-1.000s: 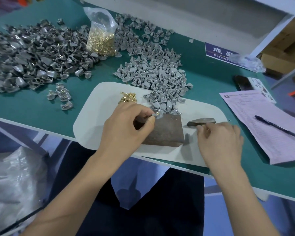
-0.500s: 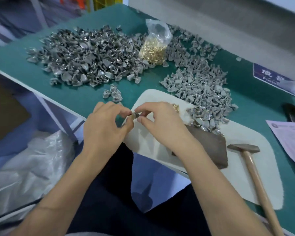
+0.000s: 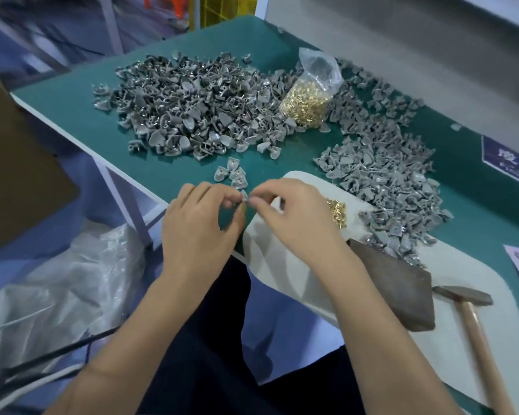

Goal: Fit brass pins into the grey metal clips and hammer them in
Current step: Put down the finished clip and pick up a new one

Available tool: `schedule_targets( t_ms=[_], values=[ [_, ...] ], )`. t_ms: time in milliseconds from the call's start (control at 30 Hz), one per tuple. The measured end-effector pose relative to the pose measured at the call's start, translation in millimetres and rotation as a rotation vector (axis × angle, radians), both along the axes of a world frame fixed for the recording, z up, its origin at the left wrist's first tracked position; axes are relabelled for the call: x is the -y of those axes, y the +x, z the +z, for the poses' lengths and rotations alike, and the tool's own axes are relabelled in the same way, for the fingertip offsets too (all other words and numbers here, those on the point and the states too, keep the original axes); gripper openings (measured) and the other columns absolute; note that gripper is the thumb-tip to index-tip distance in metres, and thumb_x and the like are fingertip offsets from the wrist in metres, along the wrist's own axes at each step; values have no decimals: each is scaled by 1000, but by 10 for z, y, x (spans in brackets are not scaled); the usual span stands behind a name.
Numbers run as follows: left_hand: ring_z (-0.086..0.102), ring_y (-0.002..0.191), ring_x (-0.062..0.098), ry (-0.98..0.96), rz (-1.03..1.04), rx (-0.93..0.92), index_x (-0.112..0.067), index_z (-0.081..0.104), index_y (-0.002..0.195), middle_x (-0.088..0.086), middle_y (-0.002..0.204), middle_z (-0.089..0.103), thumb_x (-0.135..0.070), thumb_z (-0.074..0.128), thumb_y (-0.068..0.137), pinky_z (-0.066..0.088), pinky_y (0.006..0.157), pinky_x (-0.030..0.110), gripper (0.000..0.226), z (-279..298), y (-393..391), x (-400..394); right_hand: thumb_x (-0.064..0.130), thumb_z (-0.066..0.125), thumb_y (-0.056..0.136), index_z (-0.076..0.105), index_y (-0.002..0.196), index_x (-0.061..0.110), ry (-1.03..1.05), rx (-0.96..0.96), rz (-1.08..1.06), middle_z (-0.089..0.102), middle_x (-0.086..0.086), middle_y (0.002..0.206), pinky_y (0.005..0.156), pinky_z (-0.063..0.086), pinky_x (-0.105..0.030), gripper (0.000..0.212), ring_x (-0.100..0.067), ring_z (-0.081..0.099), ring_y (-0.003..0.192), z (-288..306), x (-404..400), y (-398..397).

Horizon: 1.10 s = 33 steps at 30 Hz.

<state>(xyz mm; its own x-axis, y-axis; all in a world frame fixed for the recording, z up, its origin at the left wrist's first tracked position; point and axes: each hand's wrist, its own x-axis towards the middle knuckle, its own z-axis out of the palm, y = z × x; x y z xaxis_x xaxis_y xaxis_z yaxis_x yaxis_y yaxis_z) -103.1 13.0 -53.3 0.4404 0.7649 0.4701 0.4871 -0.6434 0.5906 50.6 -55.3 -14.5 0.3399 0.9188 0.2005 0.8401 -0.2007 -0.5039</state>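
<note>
Shifted slightly up over green tabletop edge: left hand and right hand together pinching small grey metal clip, mostly hidden; brass pin impossible to discern.

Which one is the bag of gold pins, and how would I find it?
Look at the far side of the green table, where two big heaps of grey clips lie. Between those heaps stands a clear plastic bag of brass pins. It is the only shiny gold lump among all that grey, with its crumpled top sticking up.
</note>
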Motion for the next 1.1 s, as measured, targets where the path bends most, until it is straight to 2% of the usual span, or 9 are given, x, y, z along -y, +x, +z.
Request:
schedule_targets(
  t_ms=[100, 200, 300, 367, 500, 667, 833, 967, 1100],
  values=[
    [55, 85, 24, 75, 33, -36, -25, 68, 90, -10, 84, 64, -20, 70, 86, 42, 71, 40, 7, 40, 113, 84, 35, 61, 98, 73, 88, 30, 166, -78, -189, 70, 22, 84, 68, 45, -20, 16, -2, 61, 76, 151, 357, 369],
    [55, 87, 27, 19, 51, -126, -24, 70, 88, -7, 82, 66, -17, 70, 85, 40, 74, 42, 8, 27, 206, 63, 34, 62, 99, 70, 82, 38, 182, -46, -365, 66, 35, 80, 62, 38, -8, 19, 7, 60, 72, 265, 795, 746],
    [54, 89, 26, 0, 29, -115, -26, 71, 89, -8, 86, 69, -20, 71, 87, 38, 76, 41, 6, 12, 253, 58, 32, 64, 99, 69, 80, 36, 169, -45, -496, 65, 32, 72, 57, 35, -6, 20, 7, 57, 66, 281, 1164, 942],
    [54, 88, 23, 31, -74, -27, -27, 72, 91, -11, 89, 70, -22, 71, 90, 41, 78, 41, 6, 56, 339, 160, 32, 65, 98, 68, 76, 39, 108, -56, -566, 67, 30, 74, 62, 38, -9, 22, 6, 61, 72, 244, 1342, 1004],
    [53, 85, 15, -54, -384, 50, -32, 73, 96, -16, 87, 66, -30, 65, 95, 49, 78, 41, 9, 194, 696, 495, 31, 72, 91, 73, 78, 34, -34, -75, -682, 72, 17, 79, 73, 52, -30, 13, -10, 67, 82, 141, 1555, 1040],
    [48, 87, 0, -140, -577, -28, -37, 71, 96, -20, 89, 67, -36, 65, 94, 40, 72, 25, 7, 351, 1143, 731, 33, 77, 87, 74, 78, 36, -72, -93, -759, 69, 19, 73, 67, 54, -33, 10, -5, 63, 65, 129, 1804, 1085],
    [56, 83, 4, -111, -760, -406, -41, 69, 103, -19, 99, 69, -42, 67, 92, 39, 65, 25, 10, 621, 1597, 698, 34, 73, 89, 75, 80, 34, -48, -129, -799, 71, 15, 77, 75, 56, -37, 9, -12, 67, 82, 126, 1840, 1089],
    [63, 111, 17, 71, -798, -723, -42, 63, 120, -11, 121, 66, -25, 67, 95, 49, 86, 32, 31, 738, 1942, 675, 33, 68, 93, 76, 87, 26, 77, -141, -821, 74, 9, 84, 74, 51, -31, 12, -14, 67, 86, 51, 1722, 939],
    [60, 111, 21, 69, -865, -843, -35, 59, 124, -4, 125, 61, -18, 70, 92, 51, 92, 38, 38, 711, 2084, 656, 33, 64, 97, 74, 92, 25, 99, -119, -827, 73, 6, 88, 77, 52, -35, 14, -19, 66, 89, 36, 1666, 843]
  ],
)
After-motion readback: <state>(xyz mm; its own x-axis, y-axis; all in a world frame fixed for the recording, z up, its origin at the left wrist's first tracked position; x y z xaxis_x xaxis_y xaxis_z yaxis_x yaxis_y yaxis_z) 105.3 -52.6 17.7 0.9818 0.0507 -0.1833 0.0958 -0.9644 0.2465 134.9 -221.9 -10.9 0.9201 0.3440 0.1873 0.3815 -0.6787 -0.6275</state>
